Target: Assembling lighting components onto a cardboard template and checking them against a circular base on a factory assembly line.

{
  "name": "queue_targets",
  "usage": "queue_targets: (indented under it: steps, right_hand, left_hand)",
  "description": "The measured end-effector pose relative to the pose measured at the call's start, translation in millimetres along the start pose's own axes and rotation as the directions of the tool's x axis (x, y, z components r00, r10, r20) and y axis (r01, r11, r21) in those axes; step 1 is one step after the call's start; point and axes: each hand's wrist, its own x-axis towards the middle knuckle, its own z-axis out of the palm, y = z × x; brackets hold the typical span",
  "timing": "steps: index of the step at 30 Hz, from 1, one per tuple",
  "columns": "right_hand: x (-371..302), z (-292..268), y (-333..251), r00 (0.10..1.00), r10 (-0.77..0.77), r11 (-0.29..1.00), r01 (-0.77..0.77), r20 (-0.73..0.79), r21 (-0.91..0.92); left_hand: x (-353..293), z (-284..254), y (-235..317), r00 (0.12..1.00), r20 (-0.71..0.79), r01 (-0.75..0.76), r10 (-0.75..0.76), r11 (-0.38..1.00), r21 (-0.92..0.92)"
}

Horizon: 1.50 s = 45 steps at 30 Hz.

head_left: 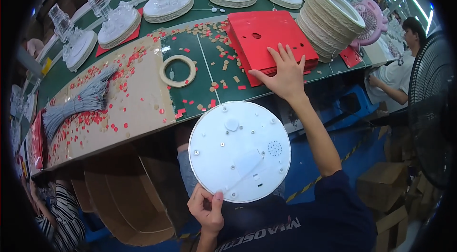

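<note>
1. A bundle of thin grey strands [78, 104] lies at far left; the picture's dark rim hides what stands beyond.
2. A cream, ring-shaped roll of tape [167, 78] lies flat beside it.
3. The left hand [207, 210] pinches a rim between thumb and fingers; some fingertips are hidden.
4. That rim belongs to a round white plastic disc [240, 149], held before the table edge, screws showing, its other face unseen.
5. The right hand [288, 78], fingers spread, rests on a stack of red sheets [266, 28]; its lower layers are hard to tell apart.
6. A leaning stack of round white bases [328, 25] partly hides a pink fan [373, 21].
7. Red and tan scraps litter brown cardboard [138, 114] and the green tabletop [202, 85].
8. Beyond: blue floor [304, 156], a seated co-worker [404, 68], a cut-off black fan [433, 85].
</note>
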Motion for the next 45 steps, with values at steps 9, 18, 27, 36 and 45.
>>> queue_targets:
  steps: [9,18,27,36,45]
  right_hand:
    - [-15,-12,8,0.988,-0.111,0.991,0.119,-0.111,0.063]
    - [-25,-39,64,0.941,-0.313,0.899,0.336,-0.124,0.281]
    - [-17,-83,82,0.744,-0.308,0.859,0.485,-0.592,0.162]
    - [-95,-120,97,0.765,0.631,0.047,-0.202,0.127,0.978]
    - [-170,-77,-6,0.752,0.304,-0.075,-0.593,0.585,0.802]
  left_hand:
    - [13,7,2,0.999,-0.046,-0.013,0.010,0.999,-0.052]
    - [11,3,0,0.999,0.018,-0.028,0.028,1.000,0.010]
    - [16,4,-2,0.995,-0.016,-0.095,0.095,0.995,0.023]
    - [14,5,-7,0.994,-0.016,-0.112,0.113,0.994,0.012]
    - [12,4,-15,0.997,-0.013,-0.072,0.073,0.997,0.019]
